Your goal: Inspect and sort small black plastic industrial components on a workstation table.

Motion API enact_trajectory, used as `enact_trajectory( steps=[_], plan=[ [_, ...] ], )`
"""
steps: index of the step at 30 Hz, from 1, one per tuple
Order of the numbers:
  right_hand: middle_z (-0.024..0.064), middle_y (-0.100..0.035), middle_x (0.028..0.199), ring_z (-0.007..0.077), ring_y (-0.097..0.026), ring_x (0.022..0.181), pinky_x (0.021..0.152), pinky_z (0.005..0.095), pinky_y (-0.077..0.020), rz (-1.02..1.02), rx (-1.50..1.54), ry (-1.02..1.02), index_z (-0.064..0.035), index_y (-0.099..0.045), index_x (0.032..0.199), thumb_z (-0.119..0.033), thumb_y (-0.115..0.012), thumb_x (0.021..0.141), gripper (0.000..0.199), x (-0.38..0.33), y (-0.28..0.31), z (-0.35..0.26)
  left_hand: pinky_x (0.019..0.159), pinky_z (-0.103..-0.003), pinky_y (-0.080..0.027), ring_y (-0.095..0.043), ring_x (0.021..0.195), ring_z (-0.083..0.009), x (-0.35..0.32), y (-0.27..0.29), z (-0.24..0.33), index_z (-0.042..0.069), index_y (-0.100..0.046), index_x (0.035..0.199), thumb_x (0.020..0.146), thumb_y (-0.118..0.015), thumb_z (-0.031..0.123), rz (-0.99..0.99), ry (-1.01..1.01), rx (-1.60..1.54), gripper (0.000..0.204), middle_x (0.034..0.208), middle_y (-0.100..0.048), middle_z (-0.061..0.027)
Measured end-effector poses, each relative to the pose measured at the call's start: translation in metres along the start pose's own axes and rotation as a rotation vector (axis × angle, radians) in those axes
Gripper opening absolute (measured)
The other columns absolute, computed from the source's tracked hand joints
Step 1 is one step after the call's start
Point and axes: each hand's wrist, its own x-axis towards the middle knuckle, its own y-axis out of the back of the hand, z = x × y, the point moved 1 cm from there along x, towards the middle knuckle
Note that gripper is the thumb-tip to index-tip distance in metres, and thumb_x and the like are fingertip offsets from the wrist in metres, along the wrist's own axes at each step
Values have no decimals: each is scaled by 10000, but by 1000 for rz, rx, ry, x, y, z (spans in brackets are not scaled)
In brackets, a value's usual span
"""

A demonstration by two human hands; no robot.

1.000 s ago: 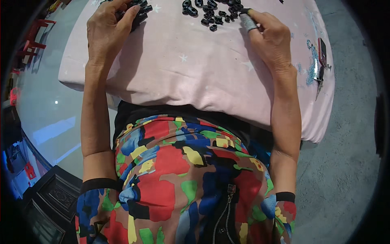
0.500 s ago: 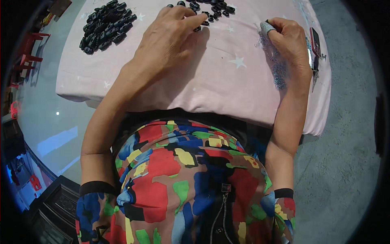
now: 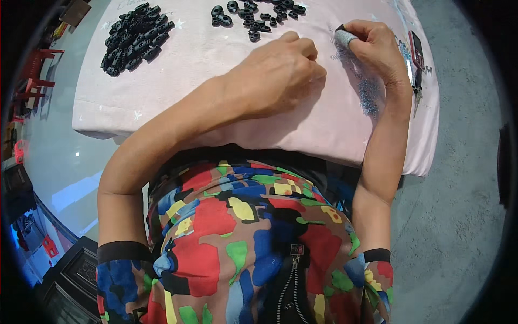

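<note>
From the head camera we look down on a table [image 3: 162, 116] draped in a pale pink cloth. Our left hand [image 3: 275, 75] reaches across to the middle of the cloth, fingers curled together with the tips pressed to the fabric; we cannot tell whether anything is pinched beneath them. Our right hand [image 3: 375, 46] rests just to its right, fingers closed around a small grey cylindrical piece [image 3: 343, 36] held at the fingertips. A scattered group of small black parts [image 3: 251, 13] lies just beyond the left hand. A denser pile of black parts [image 3: 135, 38] sits well apart at the far left. A dark flat device [image 3: 416, 54] lies near the right hand, at the table's right edge.
</note>
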Motion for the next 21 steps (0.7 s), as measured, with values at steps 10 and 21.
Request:
enact_trajectory(
  steps=[10,21],
  plan=[
    [143,-766,877,218,-727,765,780,335,-565,209,-151,245,-23,-755,1131,-101,-639,820,342,10,-23,-6,895,-399,-532,-635,1012,-346,-8,-6,-5,5,-739,1083,845,-673,25,78,93,-265,247,1082,-672,-152],
    [150,-766,969,304,-733,819,823,385,-570,166,-261,303,-50,-758,1127,-109,-674,827,317,-1,-39,-37,986,-404,-517,-609,1152,-337,-27,19,-38,36,-736,1190,958,-661,128,295,325,189,260,1195,-666,-163]
  ],
)
